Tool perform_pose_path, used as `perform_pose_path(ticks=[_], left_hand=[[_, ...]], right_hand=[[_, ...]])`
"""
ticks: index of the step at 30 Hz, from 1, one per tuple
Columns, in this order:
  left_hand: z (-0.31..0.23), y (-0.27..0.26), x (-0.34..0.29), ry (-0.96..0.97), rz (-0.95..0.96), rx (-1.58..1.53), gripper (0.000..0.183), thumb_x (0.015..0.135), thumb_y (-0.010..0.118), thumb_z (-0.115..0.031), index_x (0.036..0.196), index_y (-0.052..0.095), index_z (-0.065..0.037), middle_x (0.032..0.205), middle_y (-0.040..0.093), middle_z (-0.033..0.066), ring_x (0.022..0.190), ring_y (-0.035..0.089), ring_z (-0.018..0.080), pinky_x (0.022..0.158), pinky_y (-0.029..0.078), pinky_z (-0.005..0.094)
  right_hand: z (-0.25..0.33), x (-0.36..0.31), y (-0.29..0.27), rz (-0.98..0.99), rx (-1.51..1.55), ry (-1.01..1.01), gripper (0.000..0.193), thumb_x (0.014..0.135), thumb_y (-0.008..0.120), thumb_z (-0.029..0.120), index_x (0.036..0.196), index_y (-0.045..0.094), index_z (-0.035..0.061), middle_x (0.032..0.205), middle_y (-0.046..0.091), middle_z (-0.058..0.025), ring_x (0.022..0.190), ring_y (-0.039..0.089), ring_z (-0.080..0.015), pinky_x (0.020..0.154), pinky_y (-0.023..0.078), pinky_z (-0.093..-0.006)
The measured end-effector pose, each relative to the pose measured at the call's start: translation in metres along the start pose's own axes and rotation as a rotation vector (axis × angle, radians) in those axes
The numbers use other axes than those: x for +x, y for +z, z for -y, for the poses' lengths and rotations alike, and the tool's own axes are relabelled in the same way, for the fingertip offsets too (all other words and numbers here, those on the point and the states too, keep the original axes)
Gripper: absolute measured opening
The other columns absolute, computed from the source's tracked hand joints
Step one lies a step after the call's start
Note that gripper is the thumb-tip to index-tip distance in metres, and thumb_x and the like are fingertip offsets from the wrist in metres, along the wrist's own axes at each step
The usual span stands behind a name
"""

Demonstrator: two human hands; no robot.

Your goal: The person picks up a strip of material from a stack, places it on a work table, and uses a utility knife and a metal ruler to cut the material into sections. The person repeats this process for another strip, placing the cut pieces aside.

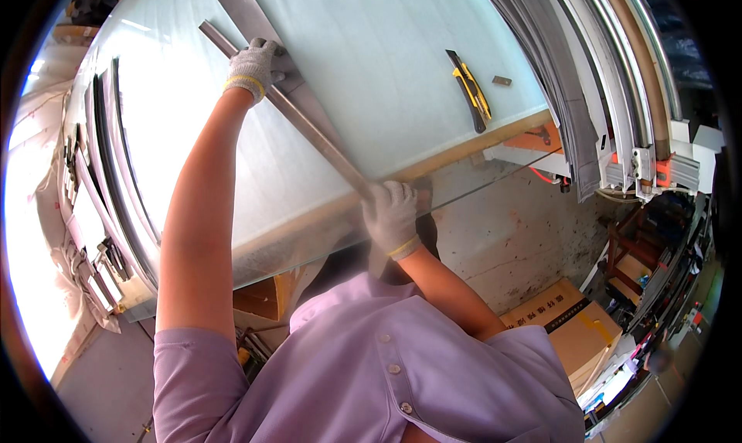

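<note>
A long, narrow metal bar (313, 133) lies slantwise over a flat grey strip (239, 10) on the glass-topped table (371, 64). My left hand (253, 66), in a pale knitted glove with a yellow cuff line, is closed over the bar toward its far end. At the table's near edge, my gloved right hand (392, 217) is closed around the near end of the bar. That hand is slightly blurred, and its palm side is hidden. The strip runs beside the bar, partly covered by it and by my left hand.
A yellow and black utility knife (470, 93) lies on the right of the table, beside a small grey piece (502, 80). Grey sheets and long profiles (572, 80) line the right side. Dark strips (116, 157) lie at the left. A cardboard box (572, 323) stands below right.
</note>
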State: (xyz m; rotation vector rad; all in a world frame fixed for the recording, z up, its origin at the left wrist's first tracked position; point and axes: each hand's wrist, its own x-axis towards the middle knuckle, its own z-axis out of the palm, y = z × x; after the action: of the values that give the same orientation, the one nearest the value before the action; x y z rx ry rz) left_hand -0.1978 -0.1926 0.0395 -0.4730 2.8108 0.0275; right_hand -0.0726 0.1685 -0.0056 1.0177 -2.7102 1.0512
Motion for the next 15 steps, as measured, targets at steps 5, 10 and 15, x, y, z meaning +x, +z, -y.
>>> perform_pose_path(ticks=[5, 10, 15], left_hand=[[0.0016, 0.0014, 0.0009, -0.003, -0.005, 0.014, 0.051, 0.083, 0.078, -0.028, 0.128, 0.058, -0.020, 0.135, 0.054, 0.0063, 0.122, 0.058, 0.0297, 0.105, 0.044, 0.0464], [0.0013, 0.0012, 0.0007, -0.006, 0.007, 0.014, 0.050, 0.083, 0.077, -0.028, 0.129, 0.058, -0.019, 0.136, 0.054, 0.0063, 0.122, 0.057, 0.0300, 0.104, 0.044, 0.0472], [-0.0013, -0.0004, 0.0040, -0.022, 0.037, 0.040, 0.051, 0.083, 0.077, -0.028, 0.129, 0.058, -0.019, 0.136, 0.053, 0.0064, 0.123, 0.057, 0.0305, 0.104, 0.044, 0.0482]], right_hand=[[-0.0001, -0.0003, 0.0006, -0.007, 0.006, -0.001, 0.038, 0.079, 0.072, 0.014, 0.113, 0.058, 0.0026, 0.099, 0.054, -0.0143, 0.089, 0.053, -0.0365, 0.077, 0.044, -0.0490], [-0.0007, -0.0014, 0.0018, 0.003, 0.011, 0.011, 0.038, 0.079, 0.072, 0.014, 0.113, 0.058, 0.0023, 0.100, 0.054, -0.0146, 0.090, 0.053, -0.0366, 0.078, 0.045, -0.0489], [0.0010, -0.0014, 0.0021, -0.014, 0.015, 0.065, 0.033, 0.077, 0.072, 0.017, 0.107, 0.062, 0.0085, 0.098, 0.057, -0.0127, 0.093, 0.056, -0.0371, 0.083, 0.043, -0.0498]])
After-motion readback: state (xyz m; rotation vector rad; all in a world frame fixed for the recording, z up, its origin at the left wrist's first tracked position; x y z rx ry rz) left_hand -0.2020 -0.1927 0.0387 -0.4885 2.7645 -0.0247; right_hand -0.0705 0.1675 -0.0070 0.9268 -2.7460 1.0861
